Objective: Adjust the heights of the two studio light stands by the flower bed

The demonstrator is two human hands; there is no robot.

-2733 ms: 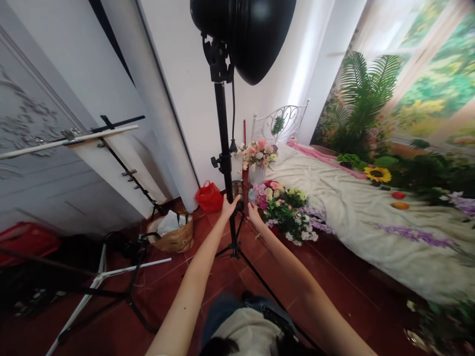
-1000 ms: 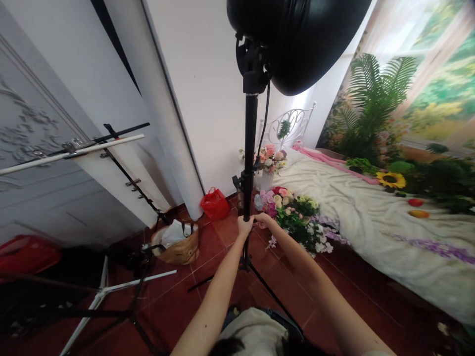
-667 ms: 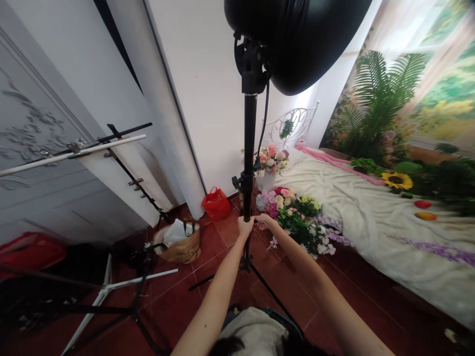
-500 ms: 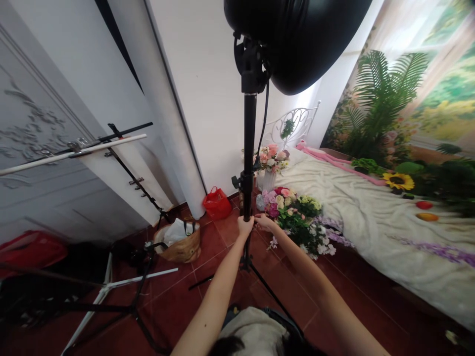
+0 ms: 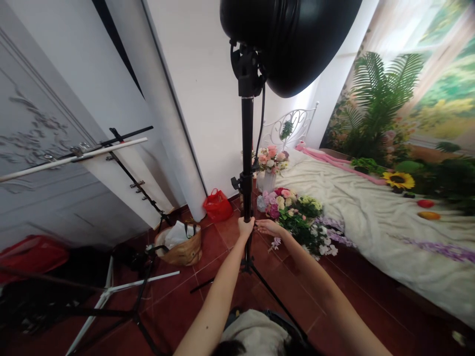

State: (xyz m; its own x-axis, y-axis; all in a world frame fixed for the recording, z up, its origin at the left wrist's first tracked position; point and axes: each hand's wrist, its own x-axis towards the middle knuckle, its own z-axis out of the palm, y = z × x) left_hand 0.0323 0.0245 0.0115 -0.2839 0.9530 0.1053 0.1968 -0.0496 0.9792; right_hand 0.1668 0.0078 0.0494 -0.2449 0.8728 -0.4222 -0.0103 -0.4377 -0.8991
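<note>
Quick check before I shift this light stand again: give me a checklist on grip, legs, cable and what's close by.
1. Left hand gripping the light stand pole: ok.
2. Right hand on the pole: not ok, open beside it.
3. Stand legs spread on the tile floor: ok.
4. Pole clamp knob tight: cannot tell.
5. Cable hanging free of the hands: ok.
6. Room around the base: not ok, flower bouquet close on the right.

matt black metal light stand (image 5: 247, 148), glossy red floor tiles (image 5: 178, 296)
</note>
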